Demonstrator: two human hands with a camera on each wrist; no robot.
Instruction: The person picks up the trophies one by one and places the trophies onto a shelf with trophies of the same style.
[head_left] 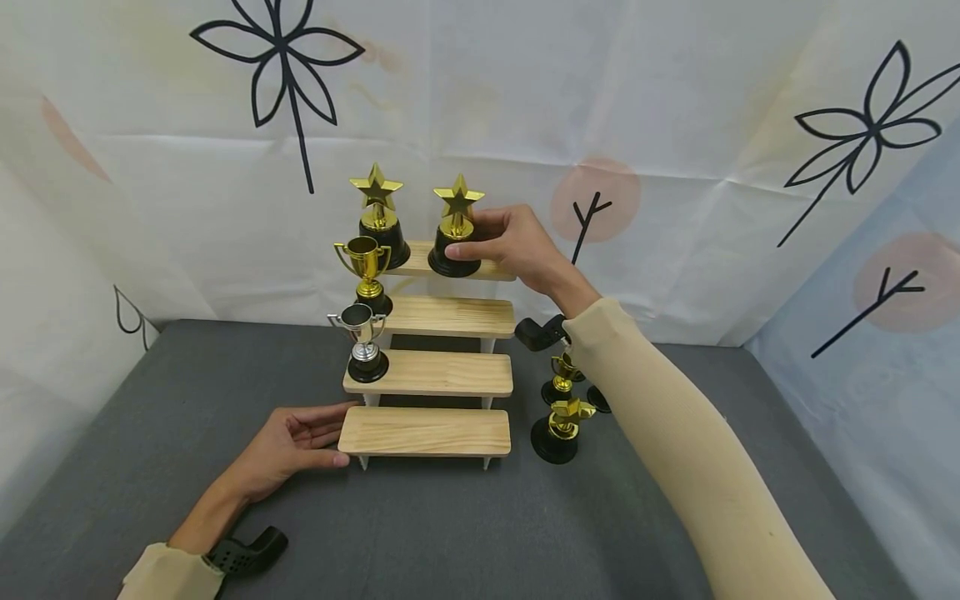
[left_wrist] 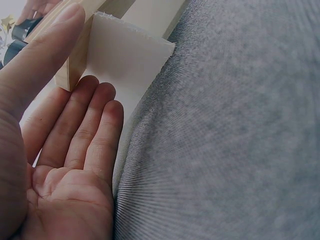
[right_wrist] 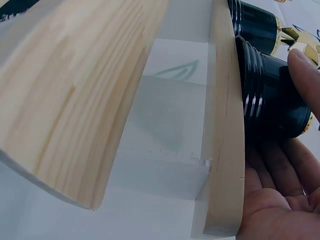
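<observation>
A wooden stair-step display stand (head_left: 427,431) rises from the table in the head view. On its top step my right hand (head_left: 520,247) holds a gold star trophy (head_left: 454,242) by its black base, thumb in front and fingers behind. In the right wrist view that black base (right_wrist: 272,95) sits right at the top board. Another gold star trophy (head_left: 378,223) stands to its left. Below it are a gold cup trophy (head_left: 367,271) and a silver cup trophy (head_left: 365,342). My left hand (head_left: 288,446) lies at the bottom step's left end, fingers extended along the white support (left_wrist: 130,55).
Right of the stand, a star trophy (head_left: 557,433) and a gold cup trophy (head_left: 559,382) stand on the grey table (head_left: 450,533); another black base is partly hidden by my right sleeve (head_left: 675,425). A white patterned cloth (head_left: 487,100) hangs behind the stand.
</observation>
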